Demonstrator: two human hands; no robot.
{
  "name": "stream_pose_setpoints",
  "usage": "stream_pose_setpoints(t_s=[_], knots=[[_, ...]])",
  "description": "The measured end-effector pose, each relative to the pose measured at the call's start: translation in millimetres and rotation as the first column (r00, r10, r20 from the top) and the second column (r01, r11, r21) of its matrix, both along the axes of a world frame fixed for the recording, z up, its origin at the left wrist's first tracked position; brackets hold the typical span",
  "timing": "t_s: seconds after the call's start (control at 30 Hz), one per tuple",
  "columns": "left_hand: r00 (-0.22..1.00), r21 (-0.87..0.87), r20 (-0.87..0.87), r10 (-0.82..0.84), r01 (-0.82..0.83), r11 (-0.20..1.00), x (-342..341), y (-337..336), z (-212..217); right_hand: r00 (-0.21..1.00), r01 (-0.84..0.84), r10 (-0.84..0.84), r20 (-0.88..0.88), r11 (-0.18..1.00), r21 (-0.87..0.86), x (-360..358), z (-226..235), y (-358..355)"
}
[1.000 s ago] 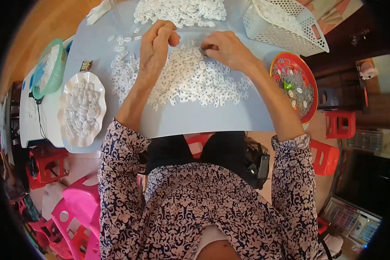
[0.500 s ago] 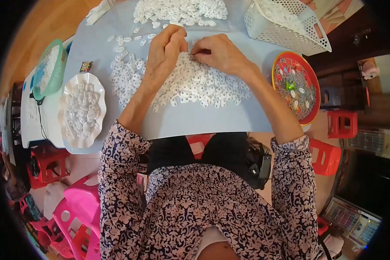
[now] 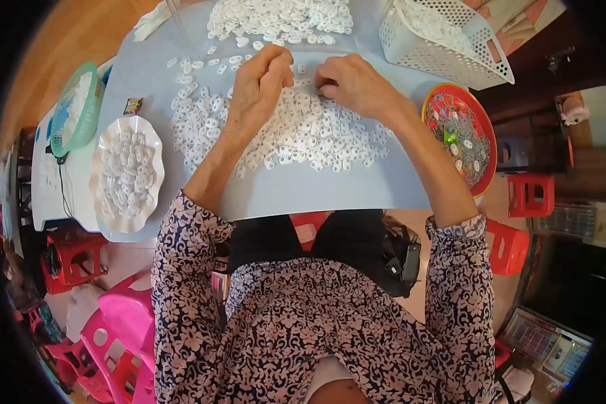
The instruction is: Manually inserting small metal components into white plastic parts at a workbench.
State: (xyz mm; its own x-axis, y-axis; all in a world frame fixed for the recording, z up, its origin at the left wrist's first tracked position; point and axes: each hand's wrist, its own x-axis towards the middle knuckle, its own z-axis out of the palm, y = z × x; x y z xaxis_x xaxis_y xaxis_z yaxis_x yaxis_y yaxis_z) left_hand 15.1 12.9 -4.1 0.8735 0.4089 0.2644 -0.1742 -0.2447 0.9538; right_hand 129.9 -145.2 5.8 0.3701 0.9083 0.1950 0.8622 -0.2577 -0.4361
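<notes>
My left hand (image 3: 261,86) and my right hand (image 3: 354,83) are close together over a spread of small white plastic pieces (image 3: 296,131) on a light blue table (image 3: 330,188). Both hands have their fingers curled and pinched, fingertips facing each other about a finger's width apart. Each seems to hold one small white piece, but the pieces are mostly hidden by the fingers. A second pile of white pieces (image 3: 283,15) lies at the table's far edge.
A white scalloped dish (image 3: 126,174) with white pieces sits at the left edge. A red bowl (image 3: 462,135) of small metal parts stands at the right. A white perforated basket (image 3: 444,40) is at the far right, a green basket (image 3: 74,111) on the left. Red and pink stools stand below.
Both hands moved slightly toward the table's far side and came closer together over the white pieces; the fingertips now nearly meet.
</notes>
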Motion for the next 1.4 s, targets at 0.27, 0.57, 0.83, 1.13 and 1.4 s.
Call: stream_pose_setpoints(t_s=[0.27,0.57,0.83,1.13,1.4], knots=[[0.998,-0.002,-0.004,-0.070,0.070,0.998,-3,-8,-6,0.990,0.026,-0.049,-0.129,0.984,-0.176,-6,12,4],[0.985,-0.034,-0.079,-0.156,0.153,0.988,-7,-10,3,0.750,0.237,0.052,-0.659,0.909,0.342,-3,6,-2],[0.972,-0.177,-0.026,-0.233,0.225,0.958,-4,-10,-1,0.754,0.249,0.018,-0.657,0.917,0.311,-12,13,0],[0.981,-0.123,-0.055,-0.184,0.176,0.977,-5,-15,-1,0.858,0.242,-0.060,-0.510,0.924,0.297,-12,11,2],[0.810,-0.764,0.169,-0.562,0.468,0.445,0,0,-13,0.893,0.153,0.064,-0.445,0.887,0.436,-19,14,2]])
